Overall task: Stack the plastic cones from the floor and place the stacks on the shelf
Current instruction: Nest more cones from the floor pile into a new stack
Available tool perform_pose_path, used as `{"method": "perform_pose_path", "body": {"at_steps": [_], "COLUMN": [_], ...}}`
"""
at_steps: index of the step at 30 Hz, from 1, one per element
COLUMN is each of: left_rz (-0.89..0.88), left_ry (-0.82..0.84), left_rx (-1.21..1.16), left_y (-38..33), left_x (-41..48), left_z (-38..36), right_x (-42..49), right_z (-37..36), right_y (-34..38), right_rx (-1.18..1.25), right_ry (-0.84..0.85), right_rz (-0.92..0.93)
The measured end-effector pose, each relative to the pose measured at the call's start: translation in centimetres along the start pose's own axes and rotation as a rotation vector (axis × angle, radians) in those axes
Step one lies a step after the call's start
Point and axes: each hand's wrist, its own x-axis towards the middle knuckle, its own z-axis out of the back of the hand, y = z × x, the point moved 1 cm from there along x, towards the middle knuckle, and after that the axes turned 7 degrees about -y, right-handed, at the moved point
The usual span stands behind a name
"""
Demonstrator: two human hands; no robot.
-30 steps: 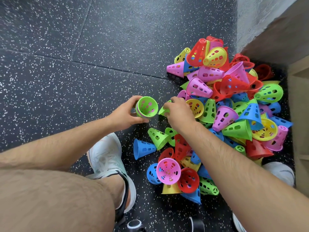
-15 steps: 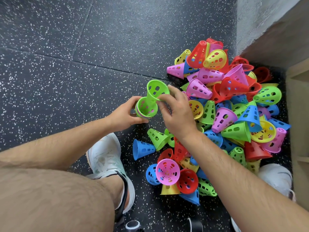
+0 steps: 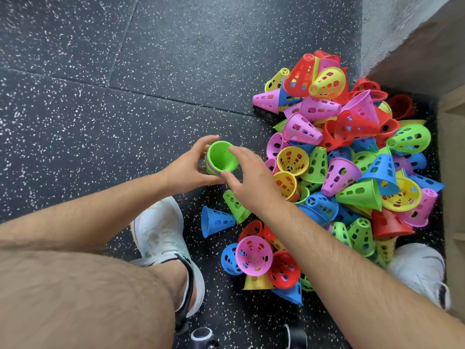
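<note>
Gripping the short stack [image 3: 210, 168] mouth-up over the middle of the floor [image 3: 125, 134], the left hand [image 3: 187, 170] curls round it while the right hand [image 3: 254, 182] pinches the rim of its top green cone [image 3: 221, 157], nearer the loose pile [image 3: 352, 159] toward the floor's right corner.

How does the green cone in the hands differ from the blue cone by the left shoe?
The green cone is held between the left hand and right hand, nested on a stack, mouth upward; the blue cone lies untouched on its side on the floor. Both are plastic cones of like shape.
</note>
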Motion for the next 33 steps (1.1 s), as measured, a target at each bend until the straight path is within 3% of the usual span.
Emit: {"method": "perform_pose_path", "body": {"at_steps": [8,13,18,28,30,33], "left_rz": [-0.094,-0.114,-0.093,-0.055,-0.048,-0.047], "left_ry": [0.038,0.062,0.068,0.051,0.049,0.046], "left_rx": [0.146,0.182,0.125,0.120,0.135,0.139], "left_y": [-0.9,-0.8,-0.6,-0.1,-0.1,-0.3], "left_x": [-0.1,-0.2,-0.3,0.0,0.0,-0.1], "left_z": [0.3,-0.4,-0.5,-0.3,-0.2,-0.2], "right_x": [-1.0,-2.2,-2.9,-3.0,-2.9,-2.4], "right_z": [0.8,1.3,1.4,1.7,1.3,1.1], "right_y": [-1.5,-2.4,-2.6,-3.1,-3.7,-3.9], "right_rx": [0.025,-0.062,-0.390,-0.385,-0.387,-0.303], "right_ry": [0.067,-0.101,0.268,0.431,0.388,0.193], "right_rz": [0.008,-0.072,0.105,0.204,0.215,0.215]}}
